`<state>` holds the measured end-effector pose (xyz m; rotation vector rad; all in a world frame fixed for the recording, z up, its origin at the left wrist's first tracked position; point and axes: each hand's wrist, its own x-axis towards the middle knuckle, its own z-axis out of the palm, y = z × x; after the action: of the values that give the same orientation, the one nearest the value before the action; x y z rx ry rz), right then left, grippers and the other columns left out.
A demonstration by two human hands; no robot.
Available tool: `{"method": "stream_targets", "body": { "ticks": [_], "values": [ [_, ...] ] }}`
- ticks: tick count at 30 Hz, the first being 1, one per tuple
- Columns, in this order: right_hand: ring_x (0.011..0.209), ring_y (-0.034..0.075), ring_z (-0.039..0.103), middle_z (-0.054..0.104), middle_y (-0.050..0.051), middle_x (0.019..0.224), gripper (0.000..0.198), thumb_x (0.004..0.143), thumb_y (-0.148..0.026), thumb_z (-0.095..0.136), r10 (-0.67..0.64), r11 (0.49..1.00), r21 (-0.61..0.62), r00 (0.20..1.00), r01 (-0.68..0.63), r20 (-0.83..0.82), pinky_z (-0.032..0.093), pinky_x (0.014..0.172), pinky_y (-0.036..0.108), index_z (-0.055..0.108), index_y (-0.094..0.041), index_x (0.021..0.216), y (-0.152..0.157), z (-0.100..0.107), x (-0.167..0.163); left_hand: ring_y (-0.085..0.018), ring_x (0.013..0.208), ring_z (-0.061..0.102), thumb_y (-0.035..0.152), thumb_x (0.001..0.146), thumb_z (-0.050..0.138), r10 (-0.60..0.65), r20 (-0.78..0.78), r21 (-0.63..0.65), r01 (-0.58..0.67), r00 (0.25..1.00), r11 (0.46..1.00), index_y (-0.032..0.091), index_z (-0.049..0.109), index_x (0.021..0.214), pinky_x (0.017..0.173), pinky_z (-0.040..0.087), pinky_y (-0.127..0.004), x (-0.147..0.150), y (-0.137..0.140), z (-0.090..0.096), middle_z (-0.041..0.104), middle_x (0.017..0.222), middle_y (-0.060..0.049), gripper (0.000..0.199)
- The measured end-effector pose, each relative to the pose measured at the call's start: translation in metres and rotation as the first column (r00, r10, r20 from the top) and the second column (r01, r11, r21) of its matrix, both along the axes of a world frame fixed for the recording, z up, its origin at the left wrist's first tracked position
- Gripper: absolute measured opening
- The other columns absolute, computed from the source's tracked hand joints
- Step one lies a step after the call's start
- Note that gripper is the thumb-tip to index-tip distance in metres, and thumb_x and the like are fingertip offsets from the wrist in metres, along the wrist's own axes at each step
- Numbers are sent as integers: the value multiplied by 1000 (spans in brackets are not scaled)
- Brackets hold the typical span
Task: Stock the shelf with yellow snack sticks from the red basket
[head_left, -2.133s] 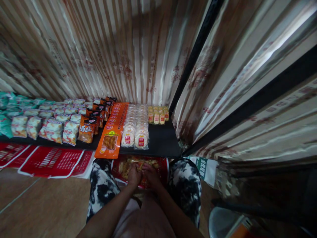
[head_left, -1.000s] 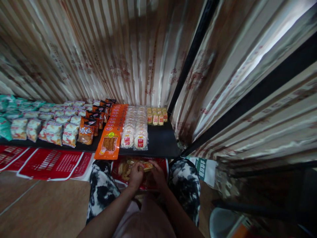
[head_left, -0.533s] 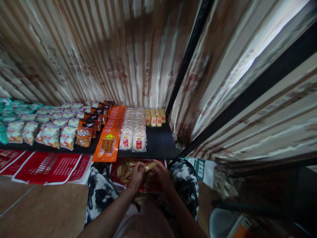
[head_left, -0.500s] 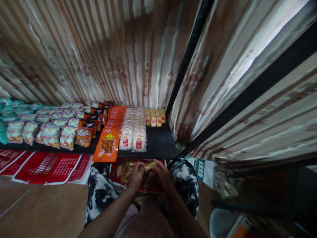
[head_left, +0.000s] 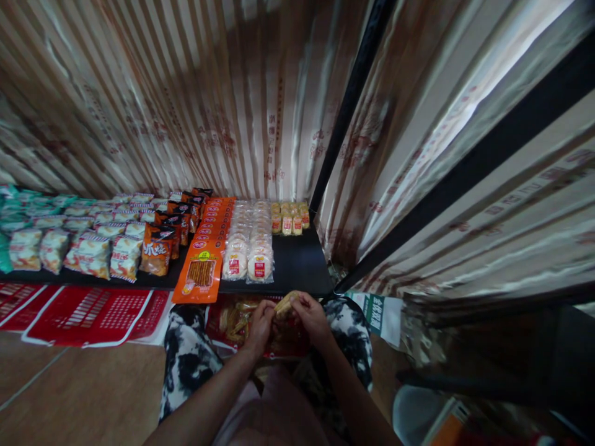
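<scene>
In the head view, both forearms reach forward from the bottom and slant inward, the hands meeting low and near the middle. The left hand (head_left: 261, 322) is curled, thumb and forefinger tips pressed on the near-left end of a yellowish, narrow, film-wrapped snack packet (head_left: 284, 305). The right hand (head_left: 312, 314) sits a little higher, wrist bent, its fingers closed on the packet's right side. The packet lies between the two sets of fingers, tilted up to the right; its print is too blurred to read.

Directly below the fingers is a red plastic basket (head_left: 212, 327), with more yellowish wrapped packets (head_left: 235, 325) to the left of them. Knees in black-and-white patterned cloth (head_left: 186, 353) flank the basket, leaving a narrow gap around the hands.

Just beyond the fingertips runs the front edge of a flat black shelf (head_left: 304, 260); its bare right part lies ahead of the right fingers. Farther ahead stand small yellow packs with red labels (head_left: 292, 221). A slanting black metal bar (head_left: 465, 170) bounds the room to the right.
</scene>
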<state>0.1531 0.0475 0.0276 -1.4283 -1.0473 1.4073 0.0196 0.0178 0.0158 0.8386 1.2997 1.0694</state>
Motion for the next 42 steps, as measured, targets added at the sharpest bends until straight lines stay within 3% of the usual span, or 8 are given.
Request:
{"method": "stream_targets", "body": {
  "ticks": [5,12,17,33,38,42],
  "values": [
    [39,8,44,56,-4,52,40,63,-50,61,-12,1000,8,999,12,36,34,36,20,61,-17,86,6,8,4,-11,51,52,39,73,41,-22,65,-21,24,998,999,19,48,76,42,35,-20,3,1,12,53,61,3,21],
    [35,8,40,50,-6,44,42,63,-56,58,-2,1000,18,987,-1,160,33,34,19,61,-17,76,18,22,8,-11,58,55,42,75,43,-74,103,5,74,992,997,18,50,77,46,38,-19,9,1,27,57,68,1,26],
    [36,8,41,50,-5,43,40,64,-56,57,-30,999,36,981,24,194,33,35,19,62,-17,72,29,25,8,-10,51,53,42,71,49,-39,111,-19,41,993,999,16,51,75,43,36,-19,15,10,30,55,60,2,26],
    [50,10,51,62,3,73,53,67,-54,54,-137,981,151,985,121,102,37,40,20,57,-14,101,55,28,14,-11,50,59,46,70,53,52,35,32,-53,998,998,16,51,87,38,38,-17,36,45,53,59,73,-1,34],
    [59,14,57,63,7,89,54,70,-53,53,-152,979,150,984,137,90,44,44,22,55,-14,107,61,23,14,-11,57,60,38,72,55,81,-58,94,-76,995,993,17,49,92,43,42,-17,44,58,42,60,76,-1,29],
    [69,15,61,61,9,98,56,69,-51,56,-192,969,175,976,173,98,49,53,23,55,-14,110,67,14,15,-10,62,57,25,73,54,108,-229,230,-54,967,972,16,51,93,56,45,-20,48,65,28,59,79,-1,22]
  ]
}}
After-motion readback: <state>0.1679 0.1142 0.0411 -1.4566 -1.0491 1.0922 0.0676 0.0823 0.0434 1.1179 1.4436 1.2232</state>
